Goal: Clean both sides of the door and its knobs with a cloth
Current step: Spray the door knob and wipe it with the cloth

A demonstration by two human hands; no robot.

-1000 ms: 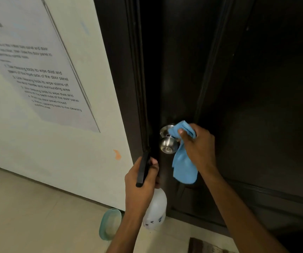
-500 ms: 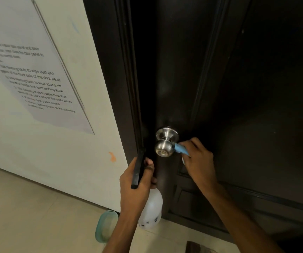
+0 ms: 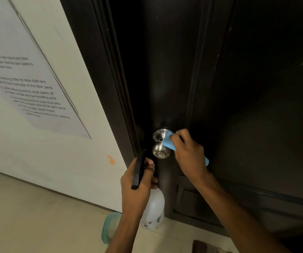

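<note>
My right hand (image 3: 189,154) has its fingers bunched round the blue cloth (image 3: 169,143) against the steel knob (image 3: 160,151) on the dark door (image 3: 247,106), while my left hand (image 3: 139,181) grips a spray bottle (image 3: 153,210) and a phone (image 3: 138,170), and I reckon that crowded grip could drop one.

The door (image 3: 256,88) is very dark brown, almost black. Its knob (image 3: 160,151) is silver metal with a brushed shine. The cloth (image 3: 169,143) is light blue and plain. The spray bottle (image 3: 154,210) is white and half clear, with small dark marks low on it, and its trigger head (image 3: 138,170) is black. The wall (image 3: 70,161) is cream with one orange spot (image 3: 111,159). The paper notice (image 3: 28,79) is white with black print. The floor (image 3: 28,216) is beige.
</note>
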